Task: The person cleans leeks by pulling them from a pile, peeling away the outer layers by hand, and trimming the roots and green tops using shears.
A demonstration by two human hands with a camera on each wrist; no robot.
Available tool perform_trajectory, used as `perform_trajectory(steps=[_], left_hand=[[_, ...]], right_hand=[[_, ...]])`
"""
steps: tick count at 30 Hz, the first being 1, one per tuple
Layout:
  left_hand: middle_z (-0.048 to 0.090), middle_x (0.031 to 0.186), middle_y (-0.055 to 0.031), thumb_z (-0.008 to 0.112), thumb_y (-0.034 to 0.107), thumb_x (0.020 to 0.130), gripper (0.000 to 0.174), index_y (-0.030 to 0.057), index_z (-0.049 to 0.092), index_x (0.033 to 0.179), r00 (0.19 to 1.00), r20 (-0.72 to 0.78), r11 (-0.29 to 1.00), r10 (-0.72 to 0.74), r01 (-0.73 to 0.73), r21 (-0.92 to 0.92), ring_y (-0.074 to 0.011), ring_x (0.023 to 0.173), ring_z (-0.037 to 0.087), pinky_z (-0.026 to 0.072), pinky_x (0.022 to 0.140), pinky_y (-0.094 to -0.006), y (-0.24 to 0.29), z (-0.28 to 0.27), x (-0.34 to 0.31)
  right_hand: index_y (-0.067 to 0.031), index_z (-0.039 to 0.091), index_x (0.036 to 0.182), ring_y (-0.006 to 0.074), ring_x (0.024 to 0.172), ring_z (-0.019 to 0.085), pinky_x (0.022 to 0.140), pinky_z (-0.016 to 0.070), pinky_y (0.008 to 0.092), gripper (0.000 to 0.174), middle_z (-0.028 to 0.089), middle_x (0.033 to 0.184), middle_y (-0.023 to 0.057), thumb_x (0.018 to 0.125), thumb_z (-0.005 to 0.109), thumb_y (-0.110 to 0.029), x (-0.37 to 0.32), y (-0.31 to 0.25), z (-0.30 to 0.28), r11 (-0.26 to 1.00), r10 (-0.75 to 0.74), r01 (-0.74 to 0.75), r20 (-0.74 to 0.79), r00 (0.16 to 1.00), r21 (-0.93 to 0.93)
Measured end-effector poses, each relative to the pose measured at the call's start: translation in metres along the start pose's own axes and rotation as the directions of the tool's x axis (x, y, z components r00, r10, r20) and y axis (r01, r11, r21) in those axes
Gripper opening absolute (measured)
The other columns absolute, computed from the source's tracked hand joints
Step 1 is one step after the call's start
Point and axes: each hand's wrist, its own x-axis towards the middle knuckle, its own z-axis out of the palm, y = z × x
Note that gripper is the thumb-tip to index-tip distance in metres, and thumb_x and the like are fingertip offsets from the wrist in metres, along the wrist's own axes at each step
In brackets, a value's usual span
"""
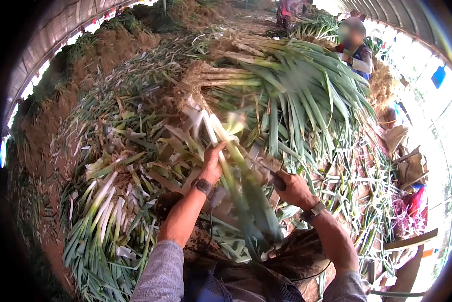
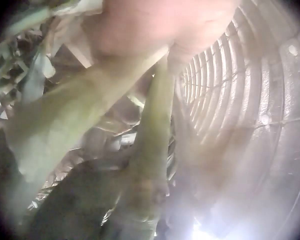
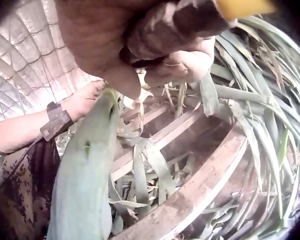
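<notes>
My left hand [image 1: 214,162] grips two leeks [image 1: 219,132] around their pale shanks, with the white ends pointing away and the green leaves hanging toward my lap. In the left wrist view, the two stalks [image 2: 152,125] spread apart below the fingers. My right hand [image 1: 295,191] holds a knife by its dark handle [image 1: 277,181], just right of the leeks; its blade is blurred and points toward the stalks. The right wrist view shows the fingers wrapped round the dark handle [image 3: 170,27], which has a yellow end. A broad green leek leaf [image 3: 87,165] hangs beside that hand.
Ahead lies a large pile of untrimmed leeks [image 1: 306,85], roots to the left. Pale-stemmed leeks [image 1: 103,206] lie at the lower left. Leaf scraps [image 1: 110,116] cover the ground. A curved wooden edge [image 3: 190,200] with slats is below the right hand. Another person [image 1: 360,58] is at the upper right.
</notes>
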Motion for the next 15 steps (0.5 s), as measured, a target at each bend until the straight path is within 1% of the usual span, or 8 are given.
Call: perform_trajectory(steps=[2, 4, 6, 9, 10, 13, 14, 15], left_hand=[[0.068, 0.104, -0.0035, 0.069, 0.027, 0.088, 0.031, 0.0109, 0.064, 0.113, 1.000, 0.017, 1.000, 0.005, -0.006, 0.029, -0.0202, 0.095, 0.063, 0.0539, 0.080, -0.0396, 0.001, 0.002, -0.002], [0.068, 0.103, -0.0027, 0.068, 0.030, 0.088, 0.032, 0.0116, 0.064, 0.114, 0.996, 0.078, 0.999, -0.033, 0.034, -0.009, -0.0192, 0.094, 0.064, 0.0539, 0.078, -0.0383, 0.009, 0.011, -0.009], [0.067, 0.105, -0.0027, 0.068, 0.032, 0.088, 0.034, 0.0119, 0.064, 0.116, 0.992, 0.104, 0.997, -0.067, 0.063, 0.040, -0.0185, 0.097, 0.063, 0.0521, 0.082, -0.0373, 0.014, 0.011, -0.013], [0.065, 0.108, -0.0020, 0.069, 0.032, 0.088, 0.039, 0.0095, 0.063, 0.119, 0.999, 0.043, 0.986, -0.003, -0.005, 0.170, -0.0173, 0.102, 0.060, 0.0459, 0.092, -0.0346, 0.015, 0.011, -0.009], [0.065, 0.107, -0.0033, 0.068, 0.031, 0.088, 0.037, 0.0079, 0.063, 0.117, 0.998, 0.027, 0.980, 0.058, -0.062, 0.188, -0.0190, 0.099, 0.061, 0.0477, 0.088, -0.0350, 0.011, -0.003, 0.007], [0.066, 0.101, -0.0056, 0.070, 0.028, 0.088, 0.034, 0.0069, 0.063, 0.113, 0.999, -0.048, 0.980, 0.021, -0.011, 0.199, -0.0199, 0.090, 0.064, 0.0539, 0.077, -0.0352, 0.015, 0.000, -0.003], [0.066, 0.104, -0.0071, 0.071, 0.026, 0.087, 0.038, 0.0049, 0.061, 0.117, 0.985, 0.152, 0.963, -0.081, 0.038, 0.268, -0.0207, 0.093, 0.065, 0.0563, 0.076, -0.0377, 0.021, 0.005, -0.020], [0.066, 0.107, -0.0085, 0.070, 0.025, 0.088, 0.039, 0.0047, 0.060, 0.119, 0.982, 0.171, 0.958, -0.077, 0.025, 0.287, -0.0219, 0.096, 0.065, 0.0570, 0.076, -0.0385, 0.026, 0.022, -0.038]], right_hand=[[-0.0074, 0.064, 0.115, 0.0375, 0.075, 0.066, 0.065, 0.0524, 0.0433, 0.037, 0.067, 0.082, 0.0202, 0.080, 0.069, -0.018, -0.003, 0.000, 0.001, 0.997, 0.068, -0.067, 0.033, 0.997, -0.045], [-0.0070, 0.064, 0.114, 0.0367, 0.073, 0.065, 0.064, 0.0518, 0.0427, 0.036, 0.067, 0.081, 0.0197, 0.080, 0.069, -0.017, -0.004, 0.006, 0.000, 0.999, -0.043, 0.044, -0.052, 0.998, 0.011], [-0.0067, 0.064, 0.114, 0.0365, 0.072, 0.065, 0.063, 0.0515, 0.0425, 0.036, 0.067, 0.081, 0.0195, 0.080, 0.069, -0.018, -0.003, 0.004, -0.003, 0.998, -0.044, 0.047, -0.051, 0.998, 0.049], [-0.0060, 0.065, 0.114, 0.0359, 0.071, 0.065, 0.063, 0.0512, 0.0420, 0.036, 0.067, 0.080, 0.0189, 0.080, 0.070, -0.018, -0.002, 0.005, -0.005, 0.995, -0.035, 0.038, -0.041, 0.999, 0.092], [-0.0055, 0.065, 0.113, 0.0357, 0.071, 0.065, 0.062, 0.0512, 0.0418, 0.036, 0.067, 0.080, 0.0186, 0.080, 0.070, -0.018, -0.004, 0.006, -0.005, 0.995, -0.023, 0.026, -0.031, 0.999, 0.100], [-0.0048, 0.065, 0.113, 0.0351, 0.071, 0.065, 0.063, 0.0519, 0.0406, 0.036, 0.067, 0.080, 0.0186, 0.080, 0.070, -0.018, -0.005, 0.006, -0.002, 0.995, -0.036, 0.041, -0.062, 0.997, 0.092], [-0.0048, 0.065, 0.114, 0.0349, 0.070, 0.065, 0.063, 0.0522, 0.0402, 0.036, 0.067, 0.080, 0.0186, 0.080, 0.071, -0.018, -0.004, 0.007, -0.003, 0.994, -0.068, 0.077, -0.103, 0.992, 0.080], [-0.0055, 0.065, 0.113, 0.0350, 0.071, 0.066, 0.064, 0.0527, 0.0398, 0.035, 0.067, 0.081, 0.0185, 0.080, 0.071, -0.018, -0.005, 0.006, -0.005, 0.992, -0.077, 0.089, -0.129, 0.989, 0.090]])
